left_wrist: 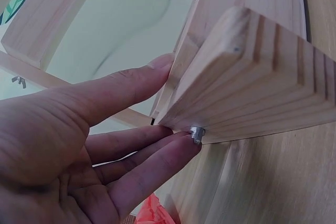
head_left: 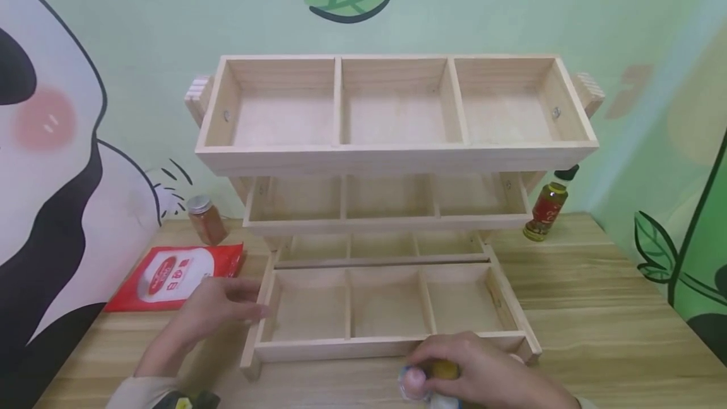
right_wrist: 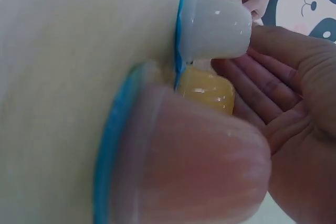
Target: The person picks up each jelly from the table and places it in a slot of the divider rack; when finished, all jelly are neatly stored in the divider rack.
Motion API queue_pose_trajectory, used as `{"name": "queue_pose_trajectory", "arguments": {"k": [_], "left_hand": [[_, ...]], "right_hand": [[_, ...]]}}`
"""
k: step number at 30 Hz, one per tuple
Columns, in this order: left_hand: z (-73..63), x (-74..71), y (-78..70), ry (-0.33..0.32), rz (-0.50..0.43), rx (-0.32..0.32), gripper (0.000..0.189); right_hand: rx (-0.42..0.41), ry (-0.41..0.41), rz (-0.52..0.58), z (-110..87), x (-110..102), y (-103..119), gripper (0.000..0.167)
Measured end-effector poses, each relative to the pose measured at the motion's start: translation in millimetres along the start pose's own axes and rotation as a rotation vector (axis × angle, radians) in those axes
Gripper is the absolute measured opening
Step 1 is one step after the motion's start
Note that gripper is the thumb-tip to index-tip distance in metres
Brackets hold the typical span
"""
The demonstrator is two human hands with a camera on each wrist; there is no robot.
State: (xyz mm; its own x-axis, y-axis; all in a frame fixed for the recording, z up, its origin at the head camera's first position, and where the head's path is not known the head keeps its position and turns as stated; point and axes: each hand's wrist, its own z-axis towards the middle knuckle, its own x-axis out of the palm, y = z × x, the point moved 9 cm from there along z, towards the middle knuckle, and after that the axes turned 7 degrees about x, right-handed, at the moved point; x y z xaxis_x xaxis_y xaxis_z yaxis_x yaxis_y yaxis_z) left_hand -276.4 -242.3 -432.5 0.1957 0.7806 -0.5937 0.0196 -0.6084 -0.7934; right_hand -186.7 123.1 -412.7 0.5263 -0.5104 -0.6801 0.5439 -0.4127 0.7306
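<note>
A pale wooden tiered rack stands in front of me, its trays divided into compartments. My left hand rests against the left side of its lowest tier. In the left wrist view, fairly straight fingers touch the wood beside a small metal bolt. Low at the front, my right hand has thumb and fingers around a pinkish jelly cup. Close by are a white jelly cup, a yellow jelly cup and a pink jelly cup. Fingertip contact is partly hidden.
Left of the rack lie a red-and-white packet and a jar with a silver lid. A dark-capped oil bottle stands at the right on the wood-grain table. Behind rises a green painted wall.
</note>
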Motion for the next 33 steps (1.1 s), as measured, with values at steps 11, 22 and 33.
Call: {"name": "queue_pose_trajectory", "arguments": {"k": [11,22,33], "left_hand": [[-0.8,-1.0,3.2,0.005,-0.005,-0.038,0.070],[-4.8,-1.8,3.4,-0.041,-0.014,-0.065,0.068],[-8.0,-0.6,-4.4,-0.059,0.002,-0.041,0.068]], "right_hand": [[-0.035,-0.010,-0.070,2.4,4.3,-1.0,0.025],[-0.013,-0.004,-0.062,2.2,5.8,-4.1,0.025],[-0.028,-0.017,-0.066,3.3,5.4,-4.6,0.025]]}}
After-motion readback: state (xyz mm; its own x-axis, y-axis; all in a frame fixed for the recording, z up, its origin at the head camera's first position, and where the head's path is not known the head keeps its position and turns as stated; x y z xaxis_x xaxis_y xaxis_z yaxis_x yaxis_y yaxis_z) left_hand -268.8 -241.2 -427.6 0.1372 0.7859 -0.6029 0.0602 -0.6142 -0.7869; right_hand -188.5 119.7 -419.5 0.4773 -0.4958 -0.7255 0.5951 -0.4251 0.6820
